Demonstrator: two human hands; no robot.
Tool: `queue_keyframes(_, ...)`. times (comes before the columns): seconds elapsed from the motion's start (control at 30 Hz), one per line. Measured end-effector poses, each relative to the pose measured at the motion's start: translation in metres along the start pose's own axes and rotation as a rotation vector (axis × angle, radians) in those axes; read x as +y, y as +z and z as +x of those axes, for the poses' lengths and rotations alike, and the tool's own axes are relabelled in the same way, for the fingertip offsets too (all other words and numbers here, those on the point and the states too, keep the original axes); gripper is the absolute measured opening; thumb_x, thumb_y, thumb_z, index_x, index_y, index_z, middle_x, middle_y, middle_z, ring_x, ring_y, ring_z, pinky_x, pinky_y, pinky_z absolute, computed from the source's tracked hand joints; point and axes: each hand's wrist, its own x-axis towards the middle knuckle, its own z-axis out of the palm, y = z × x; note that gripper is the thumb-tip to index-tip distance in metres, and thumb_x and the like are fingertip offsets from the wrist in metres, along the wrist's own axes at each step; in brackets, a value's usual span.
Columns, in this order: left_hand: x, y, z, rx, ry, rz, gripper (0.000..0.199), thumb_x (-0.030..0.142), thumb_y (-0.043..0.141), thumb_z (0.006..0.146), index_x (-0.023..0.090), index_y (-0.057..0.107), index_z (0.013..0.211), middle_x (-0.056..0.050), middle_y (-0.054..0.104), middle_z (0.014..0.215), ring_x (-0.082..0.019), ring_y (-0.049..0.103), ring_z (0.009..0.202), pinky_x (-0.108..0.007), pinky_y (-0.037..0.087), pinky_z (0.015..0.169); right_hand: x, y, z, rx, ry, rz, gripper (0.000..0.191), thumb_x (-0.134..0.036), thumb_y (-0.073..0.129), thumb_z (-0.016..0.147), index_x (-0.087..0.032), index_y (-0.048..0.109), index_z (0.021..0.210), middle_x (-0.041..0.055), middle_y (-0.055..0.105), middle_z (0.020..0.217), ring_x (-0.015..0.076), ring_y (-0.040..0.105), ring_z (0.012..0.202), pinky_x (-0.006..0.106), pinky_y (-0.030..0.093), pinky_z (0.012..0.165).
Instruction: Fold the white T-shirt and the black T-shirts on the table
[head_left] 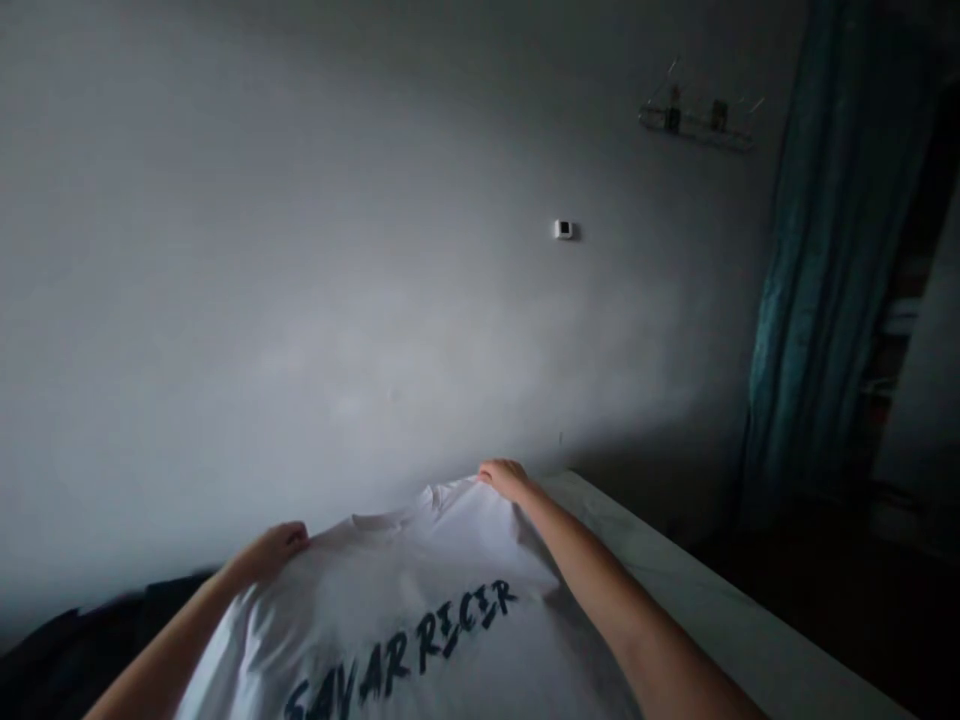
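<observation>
A white T-shirt (420,560) with dark brush-style lettering across it is spread out between my hands, its collar toward the wall. My left hand (277,548) is closed on the shirt's left shoulder. Farther up and to the right, my right hand (504,477) pinches the other shoulder near the collar. The cloth hangs in soft folds under my left arm. The lower part of the shirt runs out of view at the bottom.
A pale, marble-like tabletop (675,590) reaches right of the shirt. Dark cloth (97,640) lies at the left. Behind stands a grey wall (300,250) with a small white device (563,230) and a wire shelf (697,128). A teal curtain (817,300) hangs at the right.
</observation>
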Motion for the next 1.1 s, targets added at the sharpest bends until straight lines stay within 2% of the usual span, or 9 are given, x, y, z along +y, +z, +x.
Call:
queue_keyframes(0.13, -0.035, 0.082, 0.012, -0.112, -0.079, 0.091, 0.026, 0.027, 0.037, 0.090, 0.021, 0.061, 0.084, -0.003, 0.073, 0.082, -0.020, 0.069, 0.081, -0.025, 0.045, 0.067, 0.017, 0.089, 0.006, -0.038, 0.015, 0.023, 0.018, -0.020, 0.055, 0.091, -0.023, 0.070, 0.083, 0.0028, 0.073, 0.092, 0.0195, 0.066, 0.090, 0.023, 0.043, 0.074)
queue_keyframes(0.27, -0.046, 0.123, 0.019, -0.124, -0.087, 0.296, 0.036, 0.027, 0.025, 0.097, 0.021, 0.058, 0.109, -0.011, 0.071, 0.112, -0.025, 0.069, 0.098, -0.033, 0.048, 0.075, 0.036, 0.138, 0.012, -0.016, 0.012, 0.046, 0.020, -0.019, 0.048, 0.094, -0.023, 0.067, 0.091, 0.0045, 0.071, 0.098, 0.0212, 0.065, 0.094, 0.027, 0.044, 0.079)
queue_keyframes(0.4, -0.046, 0.131, 0.023, -0.106, -0.015, 0.448, 0.039, 0.018, 0.026, 0.096, 0.020, 0.055, 0.123, -0.011, 0.067, 0.121, -0.023, 0.064, 0.109, -0.033, 0.049, 0.082, 0.048, 0.156, 0.019, 0.007, 0.001, 0.021, 0.021, -0.020, 0.046, 0.095, -0.023, 0.066, 0.100, 0.0063, 0.069, 0.101, 0.0225, 0.063, 0.097, 0.031, 0.044, 0.084)
queue_keyframes(0.53, -0.046, 0.128, 0.024, -0.006, 0.078, 0.575, 0.043, 0.008, 0.032, 0.092, 0.019, 0.059, 0.124, -0.012, 0.066, 0.124, -0.026, 0.060, 0.114, -0.039, 0.047, 0.092, 0.040, 0.157, 0.029, -0.029, 0.054, -0.095, 0.021, -0.016, 0.049, 0.091, -0.019, 0.066, 0.103, 0.0137, 0.067, 0.108, 0.0274, 0.060, 0.105, 0.040, 0.044, 0.091)
queue_keyframes(0.7, -0.008, 0.123, 0.009, 0.199, 0.161, 0.613, 0.045, 0.003, 0.035, 0.088, 0.016, 0.064, 0.120, -0.015, 0.063, 0.128, -0.027, 0.057, 0.119, -0.045, 0.041, 0.103, 0.013, 0.143, 0.015, -0.095, 0.012, -0.084, 0.028, -0.011, 0.050, 0.088, -0.019, 0.066, 0.110, 0.0150, 0.063, 0.120, 0.0268, 0.058, 0.110, 0.040, 0.044, 0.093)
queue_keyframes(0.8, 0.030, 0.125, -0.030, 0.186, 0.256, 0.477, 0.035, 0.013, 0.047, 0.088, 0.018, 0.064, 0.119, -0.015, 0.064, 0.127, -0.030, 0.057, 0.116, -0.050, 0.041, 0.101, 0.007, 0.124, -0.018, -0.141, -0.072, -0.036, 0.029, -0.018, 0.060, 0.086, -0.023, 0.064, 0.115, 0.0106, 0.059, 0.128, 0.0252, 0.056, 0.115, 0.036, 0.044, 0.097)
queue_keyframes(0.9, 0.051, 0.127, -0.096, 0.083, 0.271, 0.334, 0.037, 0.024, 0.052, 0.087, 0.023, 0.062, 0.122, -0.012, 0.062, 0.132, -0.029, 0.055, 0.121, -0.049, 0.040, 0.103, 0.016, 0.098, -0.070, -0.129, -0.111, 0.056, 0.035, -0.021, 0.065, 0.084, -0.020, 0.061, 0.119, 0.0107, 0.058, 0.130, 0.0259, 0.054, 0.120, 0.036, 0.042, 0.102)
queue_keyframes(1.0, 0.043, 0.124, -0.172, 0.019, 0.178, 0.254, 0.041, 0.035, 0.050, 0.086, 0.024, 0.060, 0.125, -0.010, 0.060, 0.136, -0.029, 0.054, 0.124, -0.048, 0.041, 0.104, 0.037, 0.074, -0.132, -0.076, -0.071, 0.133, 0.034, -0.021, 0.061, 0.086, -0.015, 0.059, 0.119, 0.0142, 0.060, 0.126, 0.0266, 0.055, 0.120, 0.038, 0.042, 0.103)
queue_keyframes(1.1, 0.012, 0.119, -0.242, 0.029, 0.045, 0.200, 0.047, 0.048, 0.046, 0.084, 0.024, 0.061, 0.122, -0.011, 0.061, 0.133, -0.032, 0.055, 0.121, -0.050, 0.044, 0.102, 0.059, 0.054, -0.198, -0.024, 0.065, 0.138, 0.029, -0.022, 0.057, 0.087, -0.015, 0.059, 0.114, 0.0148, 0.063, 0.118, 0.0258, 0.059, 0.113, 0.037, 0.045, 0.098)
